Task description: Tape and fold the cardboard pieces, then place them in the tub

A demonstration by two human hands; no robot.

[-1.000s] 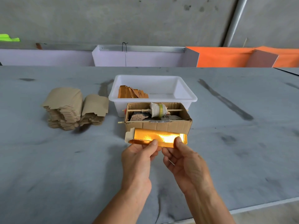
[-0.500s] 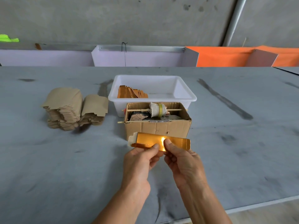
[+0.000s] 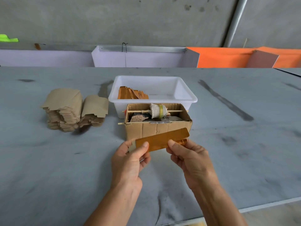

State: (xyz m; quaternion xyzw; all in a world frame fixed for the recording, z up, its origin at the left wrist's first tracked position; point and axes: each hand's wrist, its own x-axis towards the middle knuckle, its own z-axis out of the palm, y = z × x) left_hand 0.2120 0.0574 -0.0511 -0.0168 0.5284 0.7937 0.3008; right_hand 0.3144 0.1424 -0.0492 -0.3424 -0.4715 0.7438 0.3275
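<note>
1. Both hands hold one gold cardboard piece (image 3: 162, 139) above the surface (image 3: 65, 168): the left hand (image 3: 130, 159) pinches its left end, the right hand (image 3: 190, 158) pinches near its right end
2. Its right end is tilted up, in front of the brown carton (image 3: 156, 128)
3. Behind the carton stands the white tub (image 3: 187, 98), with folded gold pieces (image 3: 132, 93) inside at the left
4. A stack of plain cardboard blanks (image 3: 73, 110) lies left of the tub

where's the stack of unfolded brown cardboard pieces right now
In the head view, the cardboard stack sits on the grey table, left of the white tub.
</note>
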